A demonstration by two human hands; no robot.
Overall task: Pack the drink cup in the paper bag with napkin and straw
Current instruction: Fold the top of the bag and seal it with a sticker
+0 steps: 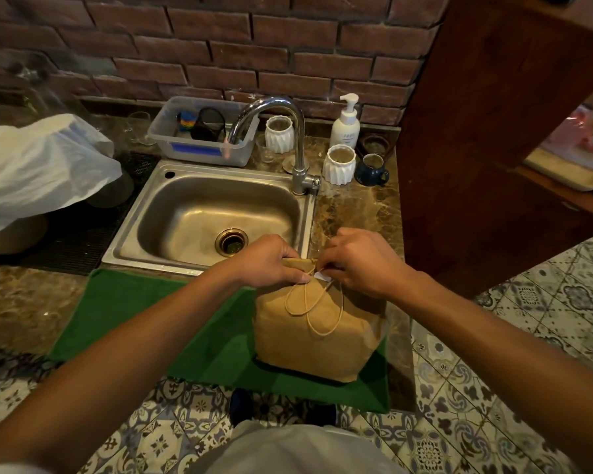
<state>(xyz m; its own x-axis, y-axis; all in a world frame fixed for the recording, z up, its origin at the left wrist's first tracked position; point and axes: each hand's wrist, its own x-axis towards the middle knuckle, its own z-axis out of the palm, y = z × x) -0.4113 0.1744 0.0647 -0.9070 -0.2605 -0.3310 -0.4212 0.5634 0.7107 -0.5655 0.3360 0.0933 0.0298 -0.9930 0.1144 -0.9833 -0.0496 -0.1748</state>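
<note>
**A:** so where's the paper bag (317, 331) sitting?

**B:** lower centre-right of the frame, upright on a green cloth (144, 323) on the marble counter, just below the steel sink (216, 217). Top is folded over, twine handles (314, 307) drooping down the front

**A:** and the hands?

**B:** left hand (267, 260) is curled closed on the folded top edge, thumb and fingers pinching it. Right hand (360, 260) is right beside it, fingertips pinched on a little white slip (322, 276) at the fold. Cup isn't visible, can't tell what's inside
</note>
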